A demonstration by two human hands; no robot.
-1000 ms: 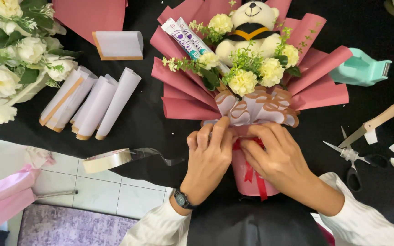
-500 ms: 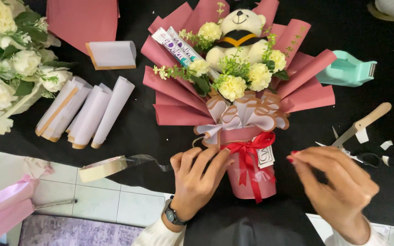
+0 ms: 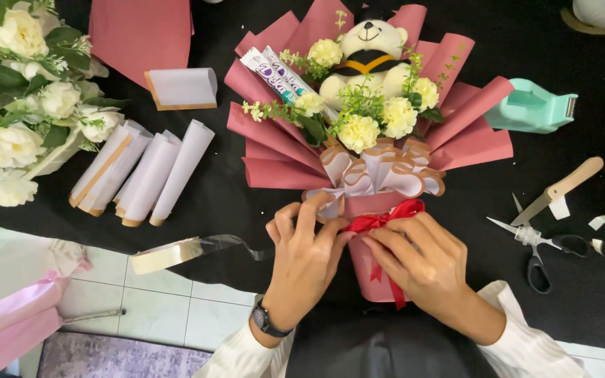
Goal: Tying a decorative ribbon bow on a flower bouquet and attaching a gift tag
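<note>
On black cloth [image 3: 232, 189], both hands [image 3: 302, 259] [image 3: 421, 262] apparently pinch the bouquet's [image 3: 369, 140] red ribbon [image 3: 379, 220].

Matt paper wrap [image 3: 274, 136] — glossy, seemingly satin ribbon [image 3: 379, 221].

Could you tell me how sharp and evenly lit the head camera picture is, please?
Head view: even, soft light with faint shadows; the bouquet, red ribbon and both the left hand and right hand look sharp; slight sheen on the tape roll; the black cloth loses detail in darkness.
</note>
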